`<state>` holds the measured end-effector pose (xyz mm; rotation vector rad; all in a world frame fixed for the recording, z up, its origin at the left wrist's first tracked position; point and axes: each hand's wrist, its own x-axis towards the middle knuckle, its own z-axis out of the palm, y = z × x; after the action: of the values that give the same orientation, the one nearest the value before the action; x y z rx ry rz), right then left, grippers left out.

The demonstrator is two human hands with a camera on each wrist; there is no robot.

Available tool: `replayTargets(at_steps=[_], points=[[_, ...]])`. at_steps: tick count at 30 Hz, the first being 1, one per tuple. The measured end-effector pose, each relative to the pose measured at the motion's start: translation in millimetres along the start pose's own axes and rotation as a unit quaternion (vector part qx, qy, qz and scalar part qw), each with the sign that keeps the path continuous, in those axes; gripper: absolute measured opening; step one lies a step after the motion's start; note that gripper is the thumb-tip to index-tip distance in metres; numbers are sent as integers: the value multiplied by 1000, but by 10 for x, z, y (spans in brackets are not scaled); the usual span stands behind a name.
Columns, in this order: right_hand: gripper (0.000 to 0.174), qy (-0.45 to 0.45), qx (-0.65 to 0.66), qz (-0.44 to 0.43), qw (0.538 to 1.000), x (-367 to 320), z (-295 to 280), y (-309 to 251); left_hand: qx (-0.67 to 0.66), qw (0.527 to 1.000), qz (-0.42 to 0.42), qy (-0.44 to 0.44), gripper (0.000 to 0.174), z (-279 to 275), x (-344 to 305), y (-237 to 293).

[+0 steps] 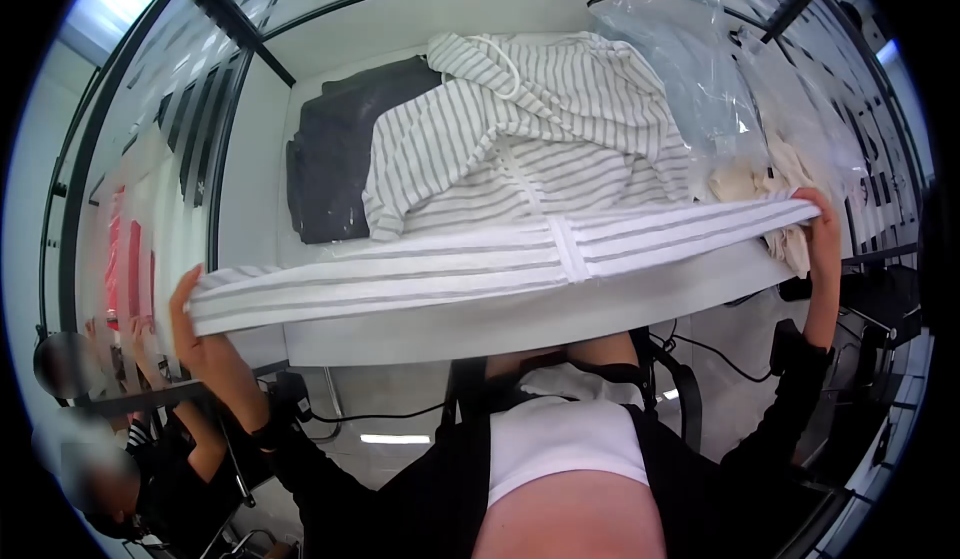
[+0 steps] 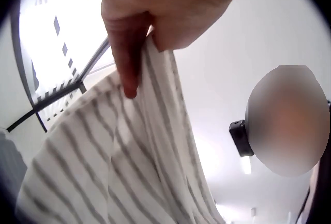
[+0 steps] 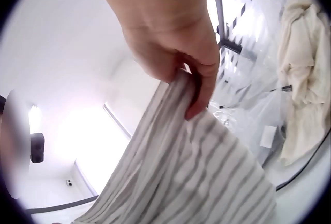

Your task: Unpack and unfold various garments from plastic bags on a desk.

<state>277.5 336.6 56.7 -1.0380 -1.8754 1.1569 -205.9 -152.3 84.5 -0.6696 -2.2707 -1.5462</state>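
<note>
A white garment with grey stripes (image 1: 560, 159) lies on the white table, its near part stretched wide between both hands above the table's front edge. At the left end my left hand (image 1: 200, 334) pinches the cloth; in the left wrist view the hand (image 2: 165, 12) grips a folded edge of the striped cloth (image 2: 103, 157). My right hand (image 1: 822, 224) pinches the other end, and in the right wrist view the hand (image 3: 176, 48) holds gathered striped cloth (image 3: 207, 172) between thumb and fingers. A seam band crosses the stretched part near its middle.
Folded dark grey cloth (image 1: 335, 149) lies left of the garment. Clear plastic bags (image 1: 690, 79) and a cream cloth (image 1: 790, 164) are at the right. Black-framed panels stand around the table (image 1: 400, 334). Another person (image 1: 170, 459) is at the lower left.
</note>
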Motion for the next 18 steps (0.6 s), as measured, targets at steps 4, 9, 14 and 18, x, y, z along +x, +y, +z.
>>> replayTargets(at_steps=[4, 9, 14, 18], points=[[30, 267, -57, -200, 941, -271, -170, -296, -56, 983, 147, 90, 41, -536, -313, -189], [39, 255, 227, -98, 935, -895, -1312, 378, 23, 934, 222, 279, 44, -762, -1046, -546], [29, -129, -157, -168, 965, -857, -590, -286, -103, 986, -112, 65, 27, -488, -1614, 176], [22, -346, -313, -98, 879, -133, 4, -549, 54, 955, -20, -290, 32, -79, -1065, 140]])
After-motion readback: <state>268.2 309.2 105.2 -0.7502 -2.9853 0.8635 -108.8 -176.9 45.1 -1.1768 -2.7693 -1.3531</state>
